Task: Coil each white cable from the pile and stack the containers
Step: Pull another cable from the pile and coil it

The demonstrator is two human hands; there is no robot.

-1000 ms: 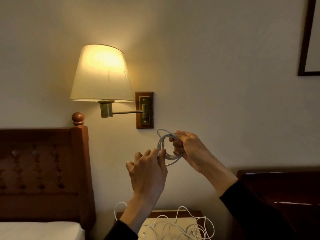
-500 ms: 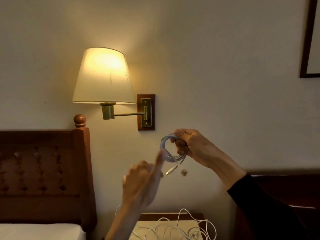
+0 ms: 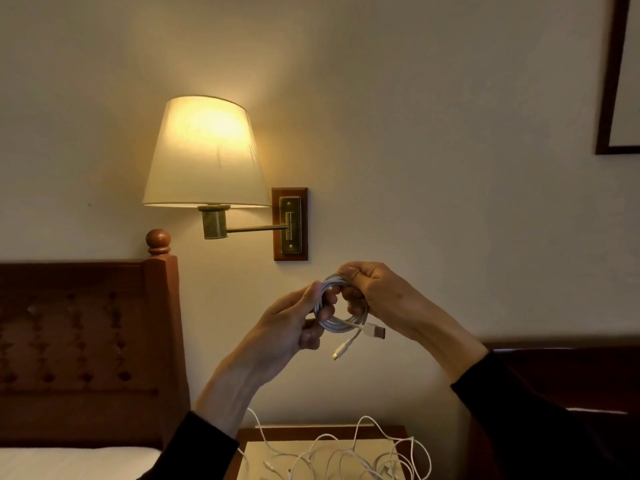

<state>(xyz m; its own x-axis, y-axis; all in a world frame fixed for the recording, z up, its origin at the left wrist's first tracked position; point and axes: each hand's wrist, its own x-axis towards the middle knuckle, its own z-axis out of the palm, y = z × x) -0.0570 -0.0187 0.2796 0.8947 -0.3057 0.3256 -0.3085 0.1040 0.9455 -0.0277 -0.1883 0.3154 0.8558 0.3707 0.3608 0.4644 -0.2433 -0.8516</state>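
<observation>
Head view: both hands hold the coil (image 3: 341, 315) up in open air, near the wall. The left hand (image 3: 294, 327) pinches its left side; the right hand (image 3: 372, 294) curls round its top. Two plugs hang loose. The pile (image 3: 346, 455) on the worktop (image 3: 311, 433) is cut off below.

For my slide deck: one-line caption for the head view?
Both hands, left hand and right hand, hold a coiled white cable above the loose cable pile.

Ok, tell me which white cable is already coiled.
The cable held up by both hands, wound into a ring. The others lie loose on the nightstand.
</observation>
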